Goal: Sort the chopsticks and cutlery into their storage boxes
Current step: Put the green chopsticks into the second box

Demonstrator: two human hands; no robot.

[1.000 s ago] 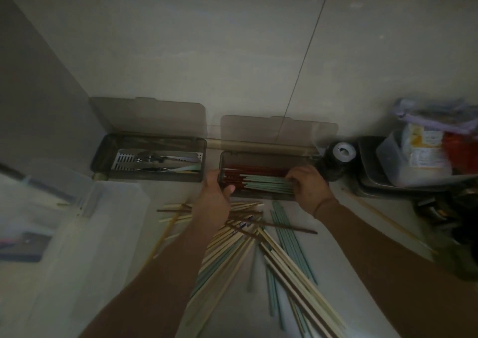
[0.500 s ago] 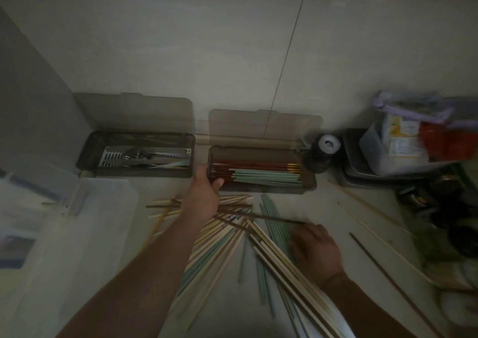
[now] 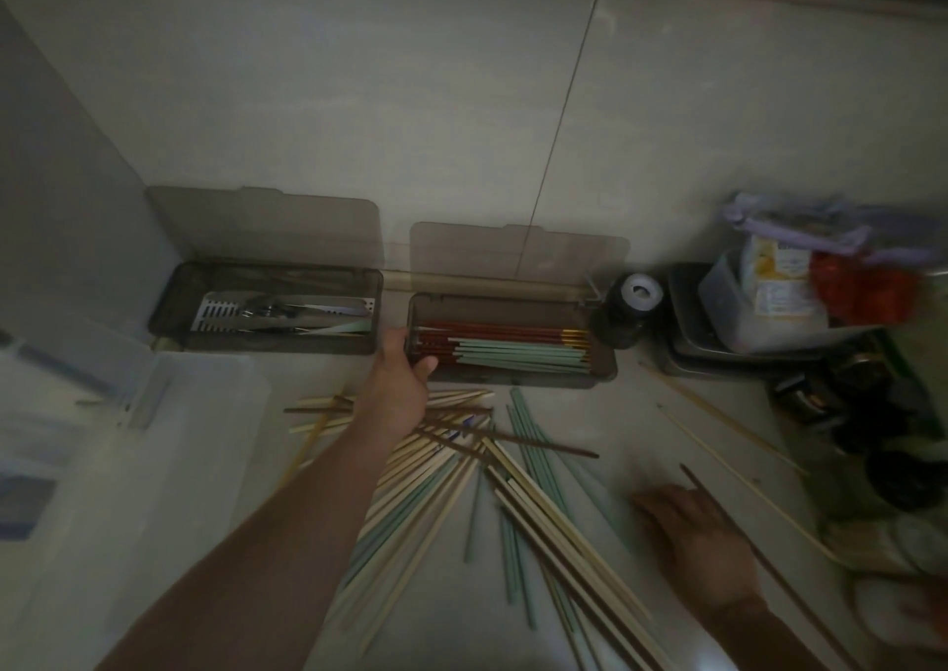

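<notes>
My left hand (image 3: 402, 388) grips the left end of the dark open chopstick box (image 3: 513, 380), thumb on its front wall. Red-brown and pale green chopsticks (image 3: 513, 350) lie lengthwise in it. To its left, the open cutlery box (image 3: 267, 347) holds metal cutlery on a slotted tray. Loose wooden and green chopsticks (image 3: 436, 491) are heaped on the counter under my left forearm. My right hand (image 3: 703, 542) lies on the counter to the right of the heap, at a dark brown chopstick (image 3: 792, 598). Whether its fingers pinch that stick is unclear.
A clear plastic bin (image 3: 154, 465) fills the left side. A dark jar with a white lid (image 3: 638, 293) stands right of the chopstick box. Behind it is a metal tray (image 3: 687, 321) with bags, and thin skewers (image 3: 718, 414) lie nearby. Dark containers crowd the right edge.
My right hand left the chopstick box, passed over the heap, and now lies further right at the dark brown chopstick. My left hand has stayed on the box's left end.
</notes>
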